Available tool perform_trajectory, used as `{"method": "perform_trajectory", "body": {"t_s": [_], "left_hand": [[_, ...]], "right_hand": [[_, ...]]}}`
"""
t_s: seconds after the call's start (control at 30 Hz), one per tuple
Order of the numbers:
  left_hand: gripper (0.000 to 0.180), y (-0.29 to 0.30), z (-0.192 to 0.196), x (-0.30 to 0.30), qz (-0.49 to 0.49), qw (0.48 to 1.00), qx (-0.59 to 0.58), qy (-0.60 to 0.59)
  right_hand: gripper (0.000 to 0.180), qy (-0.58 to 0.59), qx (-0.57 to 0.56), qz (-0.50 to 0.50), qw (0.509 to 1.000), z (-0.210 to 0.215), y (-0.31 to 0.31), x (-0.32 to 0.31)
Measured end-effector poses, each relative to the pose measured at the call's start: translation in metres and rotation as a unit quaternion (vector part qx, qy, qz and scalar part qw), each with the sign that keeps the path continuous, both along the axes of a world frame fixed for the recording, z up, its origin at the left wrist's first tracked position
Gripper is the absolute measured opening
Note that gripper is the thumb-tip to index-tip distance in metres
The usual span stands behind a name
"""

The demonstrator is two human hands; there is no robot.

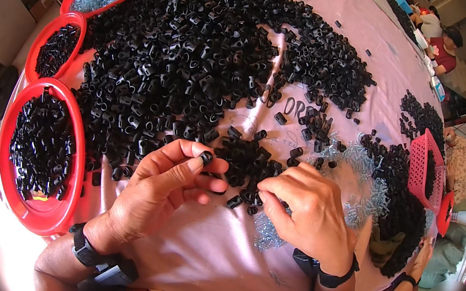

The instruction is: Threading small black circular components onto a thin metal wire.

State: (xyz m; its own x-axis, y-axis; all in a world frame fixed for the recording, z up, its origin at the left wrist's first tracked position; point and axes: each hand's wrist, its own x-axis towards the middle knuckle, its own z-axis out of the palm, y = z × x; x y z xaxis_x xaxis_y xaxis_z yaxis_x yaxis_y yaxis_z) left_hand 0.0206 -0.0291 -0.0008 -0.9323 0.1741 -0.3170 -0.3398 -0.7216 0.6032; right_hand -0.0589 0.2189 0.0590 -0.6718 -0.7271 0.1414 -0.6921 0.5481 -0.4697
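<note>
Pink-draped table (176, 254) heaped with black plastic pieces (172, 66), small glossy black ring-like piece (207, 156) pinched in left hand (157, 185) between thumb and forefinger, rounded end upward, long axis unclear, right hand (311, 212) curled, grasp impossible to tell.

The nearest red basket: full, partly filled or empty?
Partly filled: in the red basket, black parts leave bare red showing at the near end.

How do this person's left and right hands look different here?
The left hand pinches a black piece; no held piece shows in the right hand. The left hand shows the inner side of some fingers; the right hand shows mainly its back. Both wear black wristbands.
</note>
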Motion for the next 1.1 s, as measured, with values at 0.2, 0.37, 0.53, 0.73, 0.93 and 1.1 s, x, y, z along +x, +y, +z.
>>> {"method": "perform_trajectory", "body": {"t_s": [0.2,0.37,0.53,0.73,0.93,1.1], "left_hand": [[0.017,0.002,0.003,0.000,0.013,1.000,-0.011,-0.017],[0.021,0.000,0.001,0.001,-0.014,1.000,-0.010,-0.004],[0.023,0.000,0.003,0.004,-0.040,0.999,-0.035,0.001],[0.023,0.005,0.005,0.004,-0.067,0.995,-0.067,0.018],[0.024,0.005,0.004,0.004,-0.081,0.994,-0.074,0.030],[0.024,0.009,0.002,0.006,-0.107,0.987,-0.103,0.059]], "right_hand": [[0.010,0.018,0.044,0.006,0.999,-0.004,-0.003,0.003],[0.012,0.016,0.040,0.022,0.999,0.002,-0.005,0.005],[0.015,0.023,0.069,0.038,0.997,-0.005,-0.011,0.010],[0.017,0.044,0.071,0.043,0.996,-0.012,-0.010,0.013],[0.020,0.027,-0.049,0.015,0.998,-0.003,-0.011,0.005],[0.023,-0.019,-0.134,0.019,0.991,-0.006,-0.017,0.008]]}}
